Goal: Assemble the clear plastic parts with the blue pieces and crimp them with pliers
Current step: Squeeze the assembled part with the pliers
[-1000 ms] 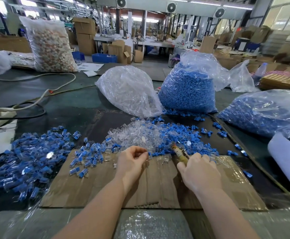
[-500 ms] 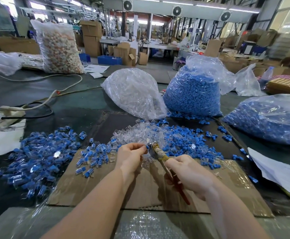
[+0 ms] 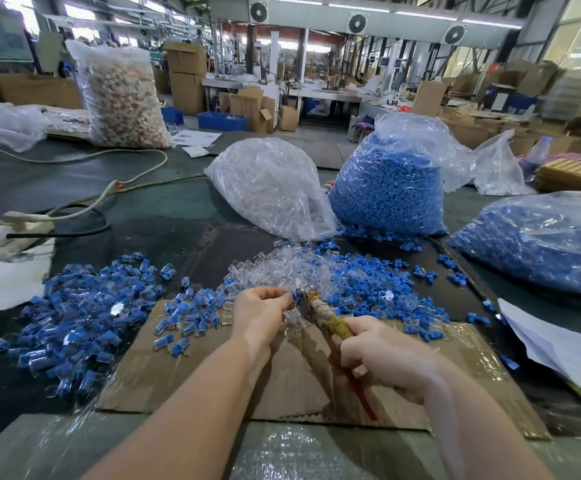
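left hand [image 3: 259, 311] grip pinching small blue piece [image 3: 295, 295] mid-frame, right hand [image 3: 382, 355] grip wrapped round pliers [image 3: 330, 323] handles, plier tip touching the piece, above cardboard [image 3: 192, 372]

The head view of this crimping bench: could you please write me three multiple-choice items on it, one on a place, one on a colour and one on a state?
1. Where does the heap of finished blue-and-clear pieces lie?
A. in the person's left part of the bench
B. inside the tied bag
C. on the white paper

2. What colour is the wrapped grip of the pliers?
A. green
B. yellowish
C. black

3. What is the left hand doing?
A. resting flat on the cardboard
B. pinching a small blue piece at the plier tip
C. lifting a bag

Answers:
1 A: the heap of finished pieces spreads left of the cardboard.
2 B: the pliers show a worn yellowish wrap above the right hand, which grips them.
3 B: the left hand has its fingertips closed on a small blue piece against the metal tip.
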`<state>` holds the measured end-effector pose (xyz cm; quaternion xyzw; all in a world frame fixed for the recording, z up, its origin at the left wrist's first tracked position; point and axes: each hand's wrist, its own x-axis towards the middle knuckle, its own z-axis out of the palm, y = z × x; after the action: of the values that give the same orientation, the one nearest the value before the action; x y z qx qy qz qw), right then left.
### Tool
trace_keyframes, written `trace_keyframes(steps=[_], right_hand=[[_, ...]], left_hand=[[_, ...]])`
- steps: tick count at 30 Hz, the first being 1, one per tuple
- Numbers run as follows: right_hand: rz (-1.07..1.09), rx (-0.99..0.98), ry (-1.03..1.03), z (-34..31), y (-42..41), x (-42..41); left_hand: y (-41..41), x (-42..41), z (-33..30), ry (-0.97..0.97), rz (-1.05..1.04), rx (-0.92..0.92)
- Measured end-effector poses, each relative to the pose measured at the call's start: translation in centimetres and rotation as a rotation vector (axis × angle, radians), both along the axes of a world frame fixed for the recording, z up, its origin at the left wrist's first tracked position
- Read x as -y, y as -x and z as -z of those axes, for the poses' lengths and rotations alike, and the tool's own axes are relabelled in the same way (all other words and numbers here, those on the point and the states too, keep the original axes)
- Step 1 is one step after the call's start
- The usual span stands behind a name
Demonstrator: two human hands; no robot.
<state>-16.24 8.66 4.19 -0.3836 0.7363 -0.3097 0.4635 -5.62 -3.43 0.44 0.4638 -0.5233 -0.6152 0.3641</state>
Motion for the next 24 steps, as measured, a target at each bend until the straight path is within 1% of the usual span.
trace_keyframes(steps=[5, 10, 16, 24], right_hand=[[-0.008, 0.008, 0.019, -0.1, 0.2, -0.2], [-0.023, -0.01, 0.02, -0.4, 0.1, -0.3], [-0.016, 0.022, 0.009, -0.4, -0.2, -0.4], [-0.011, -0.067, 0.063, -0.3, -0.9, -0.5]], left_hand=[[0.4, 0.0, -0.2, 0.066, -0.018, 0.038], [0.3, 0.0, -0.5, -0.048, -0.003, 0.003], [0.3, -0.4, -0.6, 0.002, -0.044, 0.05], [0.4, -0.3, 0.0, -0.067, -0.065, 0.041]])
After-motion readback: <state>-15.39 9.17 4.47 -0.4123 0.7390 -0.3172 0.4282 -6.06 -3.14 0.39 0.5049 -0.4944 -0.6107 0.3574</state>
